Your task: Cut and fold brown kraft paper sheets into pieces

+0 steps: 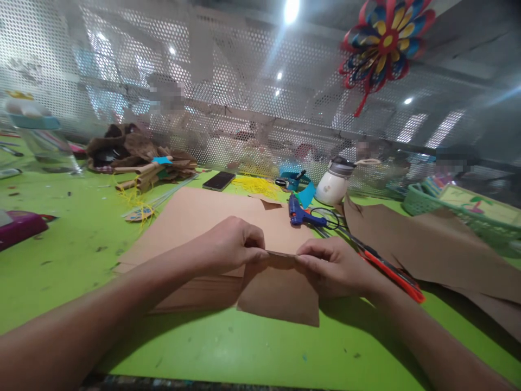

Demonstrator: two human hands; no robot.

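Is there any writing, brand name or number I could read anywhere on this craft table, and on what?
No text can be read here.
Card in the green basket: a printed picture, with any lettering too blurred to read.
Blue glue gun, phone, white jar: no legible marking.
Brown paper pinched by the left hand and right hand: blank.

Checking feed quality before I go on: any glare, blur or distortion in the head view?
Head view: ceiling lamp flares, streaking the perforated screen; wide-angle bends the edges; left hand, right hand and brown paper are fairly sharp, casting soft shadows on the green table; background hazy.
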